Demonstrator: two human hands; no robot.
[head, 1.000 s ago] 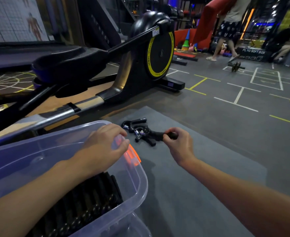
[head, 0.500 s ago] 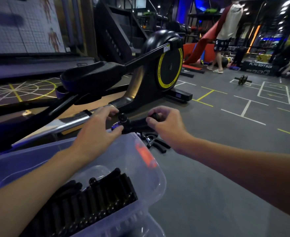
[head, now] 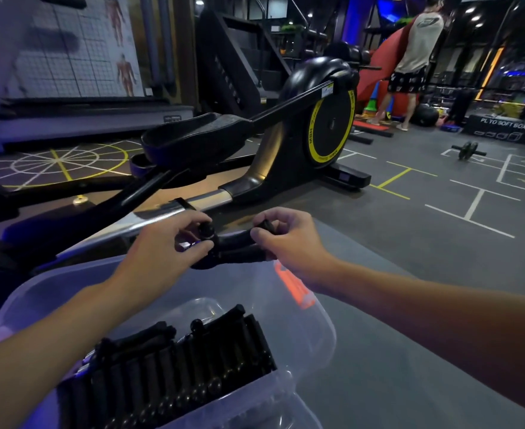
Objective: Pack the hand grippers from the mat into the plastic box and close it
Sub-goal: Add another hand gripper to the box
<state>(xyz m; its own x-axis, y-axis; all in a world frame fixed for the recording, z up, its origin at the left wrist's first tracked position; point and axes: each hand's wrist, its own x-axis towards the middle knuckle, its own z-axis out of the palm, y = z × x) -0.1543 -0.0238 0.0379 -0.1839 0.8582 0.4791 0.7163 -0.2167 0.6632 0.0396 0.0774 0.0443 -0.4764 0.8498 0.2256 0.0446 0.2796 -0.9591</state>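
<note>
A black hand gripper [head: 235,246] is held in the air above the far rim of the clear plastic box [head: 323,323]. My left hand [head: 165,252] pinches its knob and spring end. My right hand [head: 289,243] curls round the ends of its two foam handles. A row of several black hand grippers [head: 177,363] lies packed inside the box. An orange latch [head: 292,286] shows on the box's far right wall. The grey mat [head: 388,351] lies to the right of the box; any grippers left on it are hidden behind my hands.
A black rowing machine with a yellow-ringed flywheel [head: 329,125] stands just behind the box, its rail [head: 174,209] close to my hands. A person [head: 413,60] stands far back right. An ab roller [head: 468,150] lies on the marked floor.
My right hand lifted a gripper off the mat and my left hand left the box rim and took its other end. Both hands now hold it over the box. The view tilted up.
</note>
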